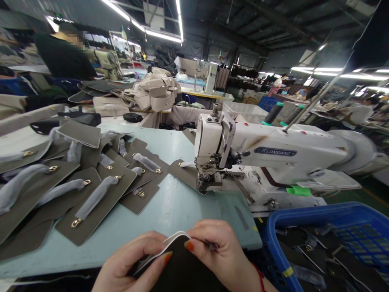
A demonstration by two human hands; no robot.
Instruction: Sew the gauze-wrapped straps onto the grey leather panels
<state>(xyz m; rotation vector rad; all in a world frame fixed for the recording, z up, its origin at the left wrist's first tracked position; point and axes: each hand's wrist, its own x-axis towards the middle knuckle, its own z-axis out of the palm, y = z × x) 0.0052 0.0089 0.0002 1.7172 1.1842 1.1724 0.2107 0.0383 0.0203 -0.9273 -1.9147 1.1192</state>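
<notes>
Low in the head view, my left hand [138,259] and my right hand [214,247] pinch the top edge of a dark olive panel [182,267] with a white edge layer. Thumbs press on its near face, fingers behind, and the edge bends up between them. Its lower part runs out of frame. Beyond my hands stands a white sewing machine [273,150], with another olive panel [187,174] lying by its needle area. To the left, similar panels [100,207] with plastic-wrapped handles and gold-coloured rings lie in a loose pile.
The pale green tabletop [182,219] spans the front. At the right, a blue plastic basket [273,235] holds more handled panels. Beige bag pieces [158,89] are heaped behind. A person in dark clothing [63,56] is at the far left, beside another machine [106,61].
</notes>
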